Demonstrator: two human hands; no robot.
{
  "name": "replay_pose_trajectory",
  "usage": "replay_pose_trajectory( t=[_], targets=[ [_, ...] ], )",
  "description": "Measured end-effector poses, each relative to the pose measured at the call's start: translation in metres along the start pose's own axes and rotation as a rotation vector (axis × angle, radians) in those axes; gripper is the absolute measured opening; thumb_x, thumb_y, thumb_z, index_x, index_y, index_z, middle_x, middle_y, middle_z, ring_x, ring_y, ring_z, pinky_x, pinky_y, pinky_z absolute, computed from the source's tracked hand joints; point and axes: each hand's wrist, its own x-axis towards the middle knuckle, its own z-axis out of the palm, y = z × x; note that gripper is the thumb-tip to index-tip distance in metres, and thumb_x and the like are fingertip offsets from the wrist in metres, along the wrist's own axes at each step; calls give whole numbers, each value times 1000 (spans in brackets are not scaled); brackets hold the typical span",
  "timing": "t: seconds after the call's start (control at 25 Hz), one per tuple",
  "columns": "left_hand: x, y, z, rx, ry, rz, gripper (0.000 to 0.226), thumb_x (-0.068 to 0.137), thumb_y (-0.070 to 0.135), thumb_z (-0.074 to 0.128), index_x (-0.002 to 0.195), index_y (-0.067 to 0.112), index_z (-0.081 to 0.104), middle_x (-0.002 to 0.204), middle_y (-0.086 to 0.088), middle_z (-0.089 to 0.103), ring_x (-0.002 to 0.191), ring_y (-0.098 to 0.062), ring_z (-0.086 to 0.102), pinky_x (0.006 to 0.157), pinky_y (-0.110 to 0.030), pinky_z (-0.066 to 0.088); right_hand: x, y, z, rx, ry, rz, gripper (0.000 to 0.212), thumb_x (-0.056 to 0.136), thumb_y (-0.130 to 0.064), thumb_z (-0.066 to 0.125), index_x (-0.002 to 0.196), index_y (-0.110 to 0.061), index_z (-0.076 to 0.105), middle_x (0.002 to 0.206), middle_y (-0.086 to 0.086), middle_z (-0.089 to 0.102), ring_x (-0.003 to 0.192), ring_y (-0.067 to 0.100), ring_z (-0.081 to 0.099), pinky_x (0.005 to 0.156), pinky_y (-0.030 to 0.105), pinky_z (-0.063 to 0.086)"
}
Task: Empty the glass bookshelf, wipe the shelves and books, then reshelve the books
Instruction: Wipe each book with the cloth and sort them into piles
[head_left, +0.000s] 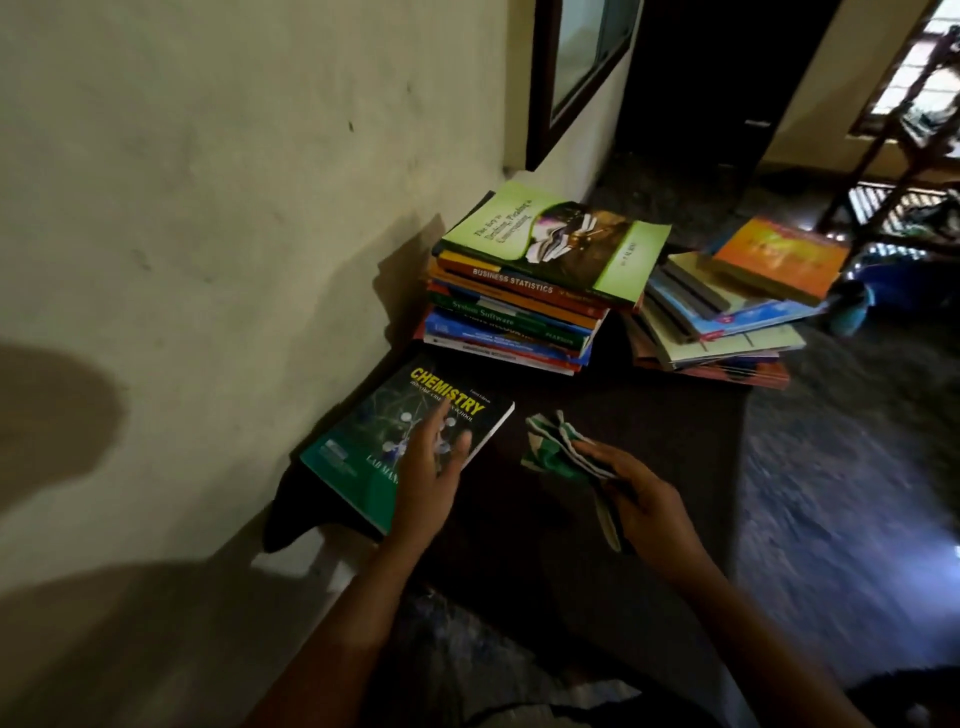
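Chemistry book (363, 441): green cover, yellow title, lower lettering hidden under your flat left hand (434, 467); your right hand (641, 501) grips cloth (553, 449).

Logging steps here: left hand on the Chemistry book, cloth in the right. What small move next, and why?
Probably sweep the cloth across the Chemistry book cover: the left hand rests on it, the right hand holds the cloth just beside it.

Home room — stacked textbooks (524, 291), window (582, 67).

Dark table (649, 431), maybe draped: Chemistry book (363, 436), taller stack (524, 301), sprawling stack (727, 327)
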Motion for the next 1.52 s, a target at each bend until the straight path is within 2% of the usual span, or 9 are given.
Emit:
replay_pose_trajectory(
  t=[0.12,0.28,0.4,0.52,0.76,0.96,1.16,1.28,1.52],
  targets=[
    [51,69,29,-642,-5,-414,52,94,28,53,141,15,36,133,-6,49,115,-23,55,85,-31,52,-2,-5,-23,-19,112,-30,56,88,-1,48,117,-49,55,125,-32,51,118,-12,47,97,5,34],
    [110,124,75,-849,36,-648,66,87,32,64,142,12,34,139,-11,42,123,-30,47,87,-42,48,3,-13,-45,2,204,-30,58,83,-12,45,117,-59,50,126,-33,51,119,-7,49,98,8,35],
    [135,143,95,-869,78,-726,70,83,33,69,140,11,35,138,-10,43,123,-30,46,91,-42,46,1,-15,-49,52,219,5,54,86,-2,47,118,-45,58,127,-15,58,117,-5,51,97,8,36],
    [152,150,108,-862,61,-744,79,73,31,79,136,11,37,134,-12,48,118,-31,50,76,-40,51,1,-16,-51,57,228,24,52,87,11,47,114,-33,57,126,-6,56,114,-12,49,94,4,35],
    [150,138,112,-784,203,-682,60,84,11,68,135,6,38,135,-16,47,122,-32,49,85,-37,51,8,-18,-60,29,235,10,70,85,12,45,115,-50,56,125,-26,55,115,-13,47,96,5,36],
    [98,118,58,-842,-3,-585,39,92,8,55,130,2,47,115,-18,63,80,-25,63,54,-28,57,8,-59,-73,27,120,-143,68,82,1,43,118,-56,50,124,-39,48,119,-11,45,94,5,36],
    [20,80,2,-745,-274,-650,50,71,14,73,118,5,56,78,-5,73,66,-16,70,53,-28,57,-5,-96,-74,101,-37,-263,42,87,-8,47,121,-32,55,123,-34,52,119,-6,48,95,8,38],
    [-6,50,10,-585,-386,-755,27,89,4,54,115,8,57,84,-5,73,70,-16,71,55,-29,57,-11,-85,-65,155,-80,-150,39,86,-7,47,112,-31,63,121,-24,56,115,-6,51,93,10,42],
    [-23,8,46,-404,-502,-844,35,89,5,57,124,4,54,86,-4,72,75,-16,69,66,-26,57,-14,-33,-58,58,-10,22,44,88,6,48,116,-28,54,119,-10,57,107,-15,51,91,5,39]
  ],
)
